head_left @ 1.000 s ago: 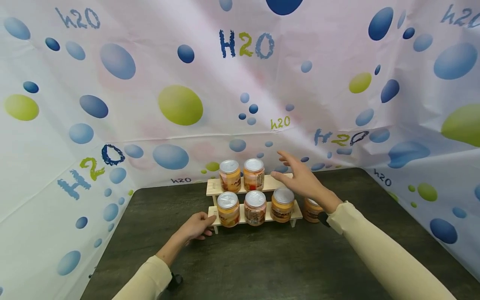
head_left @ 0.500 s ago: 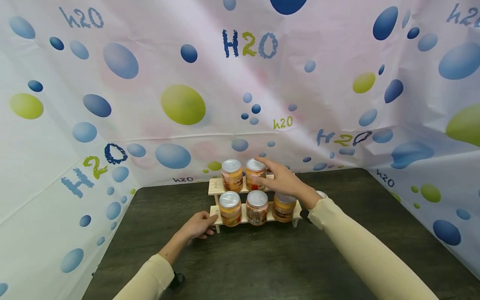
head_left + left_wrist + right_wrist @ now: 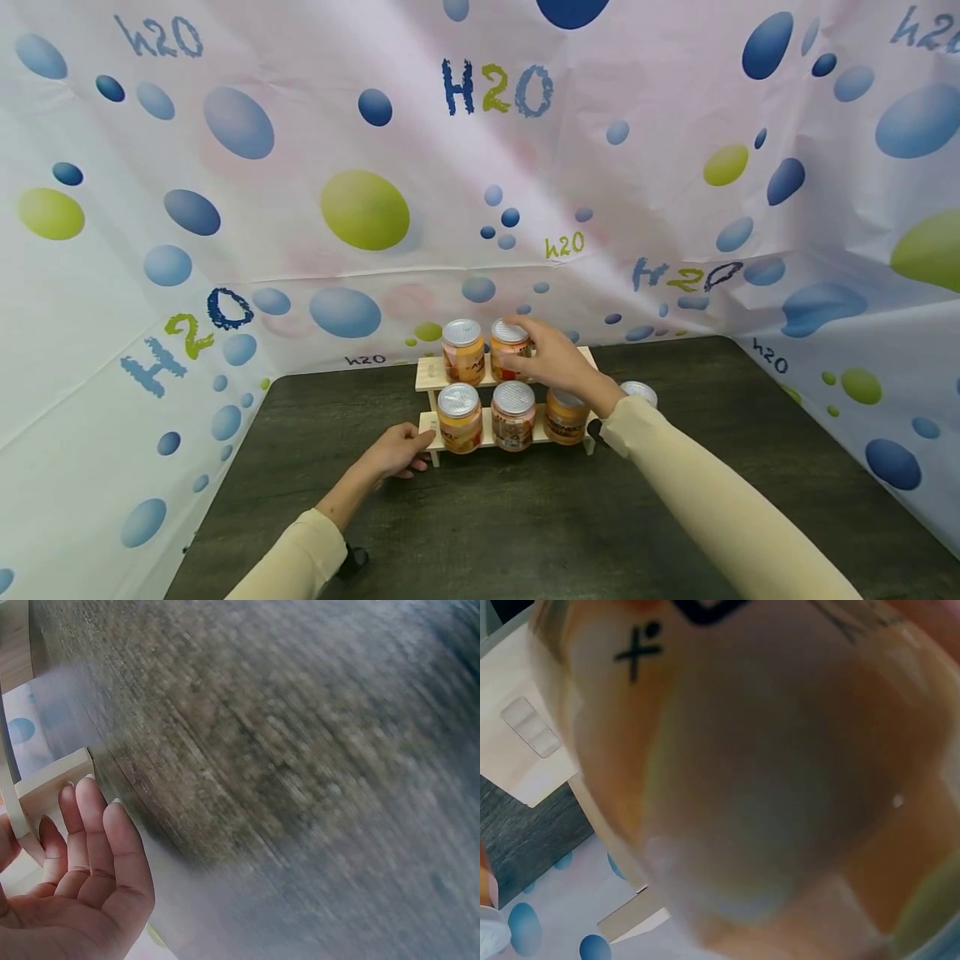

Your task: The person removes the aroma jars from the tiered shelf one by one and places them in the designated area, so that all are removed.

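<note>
A two-step wooden shelf [image 3: 430,373] stands on the table and carries several orange jars with silver lids. At the lower step's left end my left hand [image 3: 395,452] holds the board, thumb on top and fingers under it. The left wrist view shows those fingers [image 3: 94,847] bent beside the pale wood [image 3: 56,776]. My right hand [image 3: 557,360] grips the right-hand jar [image 3: 498,350] on the upper step, its thumb in front and fingers around the far side. Beside it stands another jar [image 3: 462,354]. A blurred jar [image 3: 727,787] fills the right wrist view.
On the lower step stand a left jar [image 3: 460,421], a middle jar [image 3: 513,421] and a right jar [image 3: 564,421], the last partly under my right wrist. One more jar [image 3: 640,392] is on the dark table [image 3: 480,525], behind the right sleeve. A patterned sheet [image 3: 420,208] hangs behind.
My right hand has moved left from the right part of the upper step to the jar there and closed around it. The left hand keeps its place on the shelf.
</note>
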The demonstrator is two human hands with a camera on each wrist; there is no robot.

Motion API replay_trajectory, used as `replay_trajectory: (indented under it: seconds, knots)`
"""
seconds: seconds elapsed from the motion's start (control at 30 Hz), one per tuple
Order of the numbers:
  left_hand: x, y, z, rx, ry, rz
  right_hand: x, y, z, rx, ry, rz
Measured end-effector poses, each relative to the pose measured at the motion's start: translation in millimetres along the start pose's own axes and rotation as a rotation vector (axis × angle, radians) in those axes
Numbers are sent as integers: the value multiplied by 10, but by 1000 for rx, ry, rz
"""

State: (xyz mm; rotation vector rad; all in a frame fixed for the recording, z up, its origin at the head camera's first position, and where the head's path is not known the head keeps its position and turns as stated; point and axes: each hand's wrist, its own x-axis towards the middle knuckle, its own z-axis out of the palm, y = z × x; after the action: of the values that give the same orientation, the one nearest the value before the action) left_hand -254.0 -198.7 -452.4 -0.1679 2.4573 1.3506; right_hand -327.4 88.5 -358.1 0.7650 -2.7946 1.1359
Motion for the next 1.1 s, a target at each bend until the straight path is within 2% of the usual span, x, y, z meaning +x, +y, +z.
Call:
replay_trajectory:
  seconds: [0.27,0.7,1.1]
  knots:
    - [-10,6,-2,0,-2,7,46,4,37,-26,29,-6]
    - [-8,2,0,-1,0,-5,44,-18,37,-72,28,6]
    - [5,5,0,-7,-1,-11,23,-26,3,-56,31,26]
